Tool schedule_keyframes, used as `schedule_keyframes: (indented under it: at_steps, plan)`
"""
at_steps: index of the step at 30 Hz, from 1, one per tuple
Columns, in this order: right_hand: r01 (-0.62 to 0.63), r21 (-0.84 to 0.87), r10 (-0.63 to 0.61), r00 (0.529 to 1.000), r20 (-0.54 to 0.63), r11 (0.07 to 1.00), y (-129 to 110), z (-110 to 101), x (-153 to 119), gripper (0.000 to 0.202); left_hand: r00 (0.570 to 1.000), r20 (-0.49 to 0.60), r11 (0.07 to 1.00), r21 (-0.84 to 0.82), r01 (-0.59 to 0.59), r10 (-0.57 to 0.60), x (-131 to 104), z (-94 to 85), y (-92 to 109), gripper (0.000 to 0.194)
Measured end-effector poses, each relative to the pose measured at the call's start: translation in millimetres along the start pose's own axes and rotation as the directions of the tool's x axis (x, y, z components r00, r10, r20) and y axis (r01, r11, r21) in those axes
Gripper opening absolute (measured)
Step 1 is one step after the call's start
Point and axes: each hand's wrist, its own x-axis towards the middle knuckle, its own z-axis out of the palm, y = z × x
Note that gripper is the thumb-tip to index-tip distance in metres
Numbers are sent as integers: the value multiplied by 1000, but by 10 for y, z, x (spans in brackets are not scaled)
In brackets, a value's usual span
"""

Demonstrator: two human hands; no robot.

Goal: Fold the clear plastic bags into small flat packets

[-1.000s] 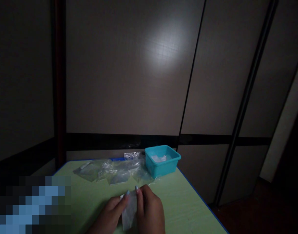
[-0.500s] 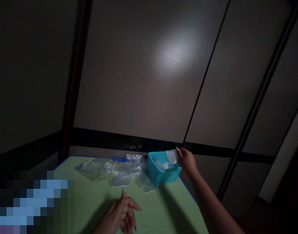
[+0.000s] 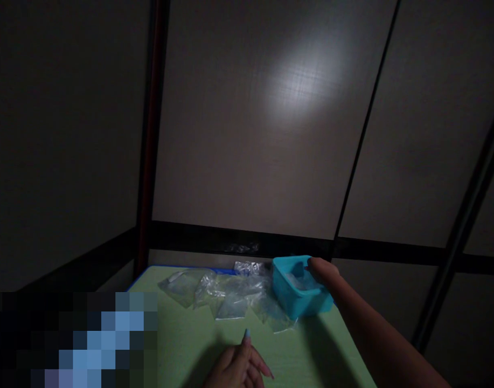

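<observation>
A turquoise plastic basket (image 3: 303, 304) stands near the far right edge of the table, with clear plastic inside it. My right hand (image 3: 324, 272) reaches over its right rim, the fingers dipping inside; most of them are hidden, and whether they grip anything does not show. Left of the basket, several clear plastic bags (image 3: 231, 307) lie spread and overlapping on the table. My left hand (image 3: 241, 366) hovers in front of the bags, empty, with thumb raised and fingers loosely apart.
The light green table (image 3: 182, 345) has a blue edge and stands against large dark panels (image 3: 247, 134) with a black strip along them. A crumpled clear plastic piece (image 3: 250, 268) lies at the table's back edge. A blurred-out patch covers the lower left.
My right hand, which was holding a small clear plastic bag at the basket's rim, has lowered into the basket. The bag no longer shows in its fingers. The view has shifted left.
</observation>
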Motion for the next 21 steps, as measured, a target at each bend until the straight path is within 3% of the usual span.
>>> schedule_keyframes:
  at_steps: [10, 16, 21]
  plan:
    - [71, -155, -72, 997, 0, 985, -37, -139, -33, 38, 996, -64, 997, 12, 71, -70, -22, 92, 195, 83]
    - [104, -188, -110, 994, -22, 977, 42, -289, -126, 61, 998, -40, 998, 36, 56, -54, -41, 75, 219, 86]
    - [215, -159, -196, 972, 127, 963, 2, -374, -206, 39, 999, -15, 998, 33, 44, -44, -27, 44, 197, 87]
